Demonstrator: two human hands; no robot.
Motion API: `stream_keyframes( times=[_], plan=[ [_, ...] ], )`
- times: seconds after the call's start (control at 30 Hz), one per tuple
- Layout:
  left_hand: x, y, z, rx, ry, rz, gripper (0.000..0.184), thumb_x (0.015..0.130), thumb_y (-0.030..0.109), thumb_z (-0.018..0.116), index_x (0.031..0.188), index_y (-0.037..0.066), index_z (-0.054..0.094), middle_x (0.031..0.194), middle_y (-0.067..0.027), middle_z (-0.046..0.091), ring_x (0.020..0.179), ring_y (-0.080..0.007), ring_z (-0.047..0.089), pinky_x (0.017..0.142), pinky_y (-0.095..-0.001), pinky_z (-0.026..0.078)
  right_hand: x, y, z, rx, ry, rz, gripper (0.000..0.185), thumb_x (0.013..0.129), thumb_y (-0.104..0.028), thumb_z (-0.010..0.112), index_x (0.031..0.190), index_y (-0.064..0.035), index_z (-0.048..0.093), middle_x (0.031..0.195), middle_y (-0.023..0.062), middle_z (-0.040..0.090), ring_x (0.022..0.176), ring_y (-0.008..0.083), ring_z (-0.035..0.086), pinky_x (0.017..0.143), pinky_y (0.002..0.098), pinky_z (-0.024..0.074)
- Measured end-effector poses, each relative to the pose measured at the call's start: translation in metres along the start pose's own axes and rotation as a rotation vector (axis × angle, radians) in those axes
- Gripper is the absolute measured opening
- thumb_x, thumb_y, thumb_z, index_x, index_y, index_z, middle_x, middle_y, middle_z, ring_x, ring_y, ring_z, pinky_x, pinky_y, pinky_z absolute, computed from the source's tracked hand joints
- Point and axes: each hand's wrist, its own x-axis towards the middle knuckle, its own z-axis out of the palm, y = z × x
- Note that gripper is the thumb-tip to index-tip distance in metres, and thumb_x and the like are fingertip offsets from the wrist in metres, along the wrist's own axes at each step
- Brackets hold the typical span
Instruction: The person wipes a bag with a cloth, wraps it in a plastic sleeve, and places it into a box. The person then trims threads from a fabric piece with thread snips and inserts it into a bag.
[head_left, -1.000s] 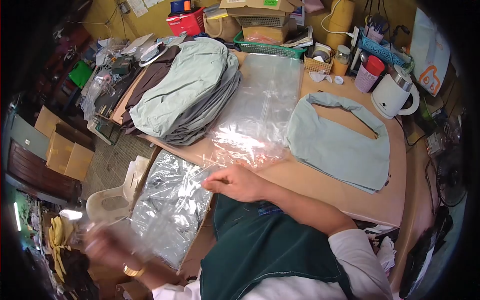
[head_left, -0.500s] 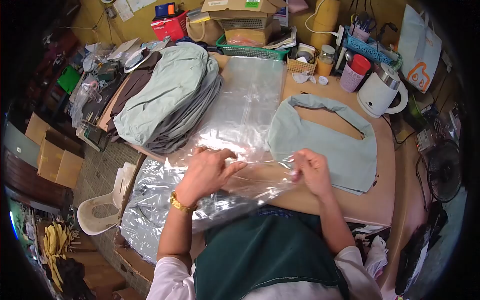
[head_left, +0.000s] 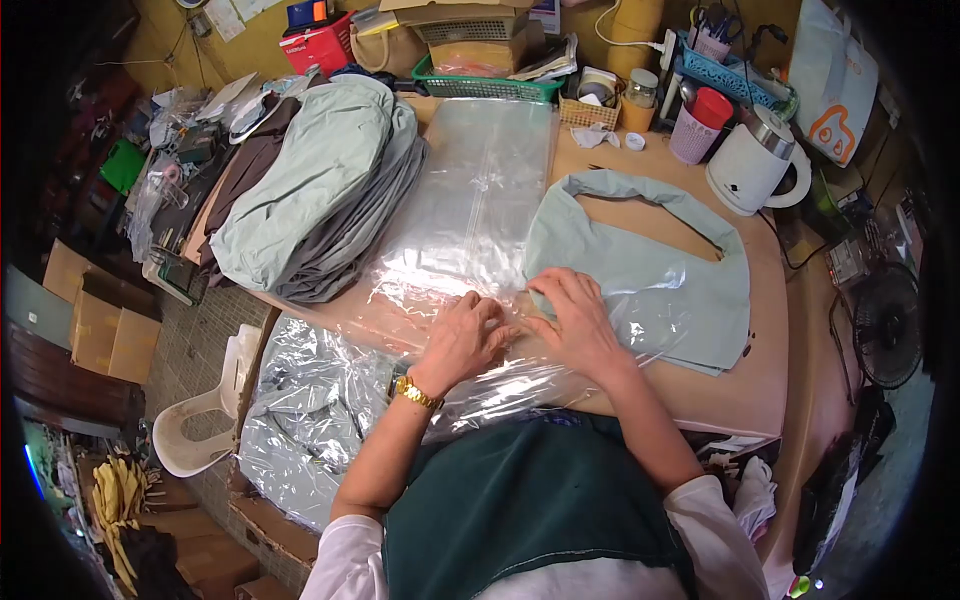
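Observation:
My left hand [head_left: 463,338], with a gold watch at the wrist, has its fingers bent down onto a clear plastic bag [head_left: 520,385] near the table's front edge. Close beside it, my right hand [head_left: 577,318] also has curled fingers at the bag's upper edge. The fingertips of both hands touch the thin film. A stack of clear bags [head_left: 480,170] lies flat just beyond them. To the right is a pale green cloth bag [head_left: 650,290] with a wide strap, partly under the loose plastic. Folded cloth bags [head_left: 310,180] are piled at the left.
A box [head_left: 290,400] of plastic-wrapped cloth stands left of my lap, beside a white chair [head_left: 195,430]. Along the back are a green basket [head_left: 485,87], a jar [head_left: 640,98], a pink cup [head_left: 692,137] and a white kettle [head_left: 745,170]. A fan [head_left: 887,325] is far right.
Since a second ago, my left hand has come from the lower left to the table with a clear bag. My hands have since moved closer together, and the film now reaches over the green cloth.

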Motion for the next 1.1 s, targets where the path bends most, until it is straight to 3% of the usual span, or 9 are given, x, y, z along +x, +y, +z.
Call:
stream_keyframes(
  times=[0.27, 0.33, 0.43, 0.5, 0.67, 0.73, 0.87, 0.93, 1.1],
  plan=[
    [-0.012, -0.012, -0.004, -0.129, 0.149, 0.056, 0.016, 0.083, 0.016, 0.07, 0.083, 0.002, 0.062, 0.077, -0.0136, 0.061, 0.073, -0.0331, 0.059, 0.065, -0.0409, 0.046, -0.007, 0.037, 0.013, -0.077, 0.044, -0.057, 0.017, 0.073, -0.006, 0.074, 0.086, -0.0047, 0.063, 0.104, 0.0119, 0.06, 0.101, 0.0309, 0.056, 0.087, 0.0406, 0.0435],
    [-0.013, 0.003, -0.013, -0.225, 0.373, 0.029, 0.014, 0.083, 0.011, 0.07, 0.082, 0.001, 0.062, 0.074, -0.0131, 0.06, 0.066, -0.0318, 0.059, 0.062, -0.0378, 0.047, -0.008, 0.029, 0.005, 0.159, -0.1, 0.274, 0.013, 0.074, -0.005, 0.073, 0.078, -0.0047, 0.061, 0.103, 0.0116, 0.06, 0.101, 0.029, 0.056, 0.085, 0.0398, 0.043],
    [-0.018, 0.003, -0.021, -0.592, 0.263, -0.242, 0.009, 0.084, 0.005, 0.071, 0.088, 0.0, 0.064, 0.078, -0.0083, 0.066, 0.071, -0.0167, 0.064, 0.066, -0.0279, 0.05, 0.001, 0.011, -0.015, 0.142, -0.152, 0.352, 0.011, 0.076, -0.005, 0.072, 0.082, -0.0042, 0.063, 0.094, 0.0112, 0.063, 0.093, 0.0271, 0.06, 0.082, 0.0368, 0.0448],
    [-0.014, 0.0, -0.025, -0.867, 0.259, -0.318, 0.01, 0.084, 0.001, 0.07, 0.093, 0.0, 0.067, 0.085, -0.0049, 0.07, 0.079, -0.01, 0.065, 0.073, -0.024, 0.052, 0.015, -0.005, -0.022, 0.003, -0.032, 0.161, 0.012, 0.079, -0.009, 0.072, 0.085, -0.0038, 0.063, 0.089, 0.0109, 0.064, 0.086, 0.0279, 0.061, 0.081, 0.0374, 0.0451],
    [-0.011, 0.017, -0.014, -0.608, 0.233, -0.125, 0.007, 0.083, 0.003, 0.072, 0.088, -0.001, 0.069, 0.084, -0.0075, 0.071, 0.075, -0.0101, 0.065, 0.067, -0.0245, 0.052, 0.025, -0.027, -0.01, 0.039, -0.023, -0.131, 0.022, 0.082, -0.007, 0.07, 0.102, -0.0025, 0.062, 0.087, 0.0096, 0.066, 0.08, 0.0207, 0.062, 0.076, 0.0312, 0.047],
    [-0.009, 0.019, -0.019, -0.356, 0.285, -0.02, 0.008, 0.083, 0.006, 0.073, 0.086, -0.001, 0.069, 0.077, -0.007, 0.07, 0.066, -0.0097, 0.063, 0.058, -0.0263, 0.05, 0.017, -0.006, 0.001, 0.525, -0.417, 0.368, 0.033, 0.081, -0.009, 0.07, 0.111, -0.0041, 0.058, 0.105, 0.0077, 0.064, 0.097, 0.0151, 0.058, 0.085, 0.0318, 0.0443],
    [-0.015, -0.004, -0.018, -0.467, 0.26, -0.265, 0.016, 0.087, 0.013, 0.072, 0.081, -0.001, 0.068, 0.061, -0.0057, 0.064, 0.054, -0.0067, 0.057, 0.051, -0.0253, 0.046, 0.005, 0.017, 0.007, 0.636, -0.278, 0.584, 0.032, 0.083, -0.012, 0.071, 0.11, -0.0019, 0.056, 0.104, 0.0103, 0.065, 0.099, 0.018, 0.061, 0.08, 0.0331, 0.0494],
    [-0.016, 0.001, -0.022, -0.479, 0.229, -0.245, 0.017, 0.089, 0.013, 0.07, 0.082, -0.002, 0.069, 0.06, -0.0053, 0.063, 0.054, -0.0051, 0.055, 0.049, -0.0239, 0.044, 0.013, -0.012, 0.005, 0.446, 0.058, 0.146, 0.023, 0.085, -0.009, 0.07, 0.103, 0.0001, 0.059, 0.088, 0.009, 0.066, 0.084, 0.0178, 0.064, 0.076, 0.0296, 0.0499],
    [-0.017, 0.016, -0.021, -0.889, 0.247, -0.134, 0.013, 0.089, 0.012, 0.069, 0.088, -0.001, 0.07, 0.069, -0.0025, 0.068, 0.053, -0.0027, 0.053, 0.046, -0.0184, 0.039, 0.012, -0.015, 0.015, 0.496, -0.124, 0.088, 0.014, 0.087, -0.007, 0.068, 0.095, 0.0015, 0.061, 0.08, 0.0061, 0.062, 0.077, 0.0144, 0.063, 0.072, 0.0278, 0.0495]
  ],
)
